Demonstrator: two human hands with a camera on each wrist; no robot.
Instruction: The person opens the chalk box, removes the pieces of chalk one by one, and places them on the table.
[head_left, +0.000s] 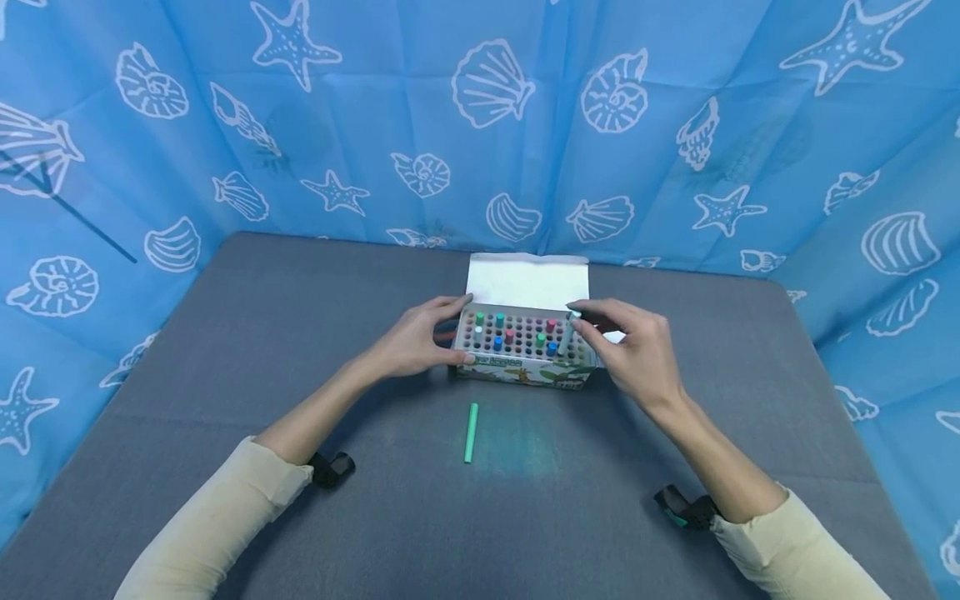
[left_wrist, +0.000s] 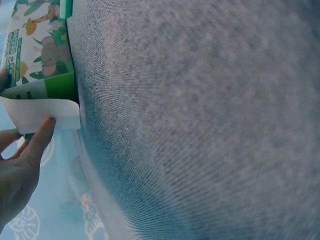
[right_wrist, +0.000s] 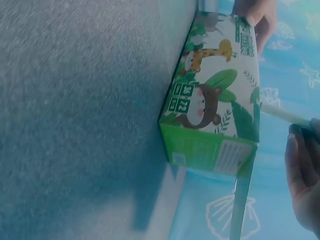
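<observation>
Surveying from my remote station, I log a grey fabric-covered bench [head_left: 225,350] enclosed by blue seashell-print curtains [head_left: 150,167]. The left hand [head_left: 412,342] grips the open chalk box [head_left: 525,367] at bench centre. The right hand [head_left: 637,350] pinches 1 pale chalk stick [head_left: 566,333] over it. 1 green stick [head_left: 470,432] lies in front.

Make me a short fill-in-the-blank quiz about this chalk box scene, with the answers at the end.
1. The left hand holds the box at its ____ end.
2. The right hand pinches a pale ____ chalk stick above the box.
3. One loose chalk stick lies on the grey ____ in front of the box.
4. The box lid stands ____.

Missing words: left; green; table; open
</observation>
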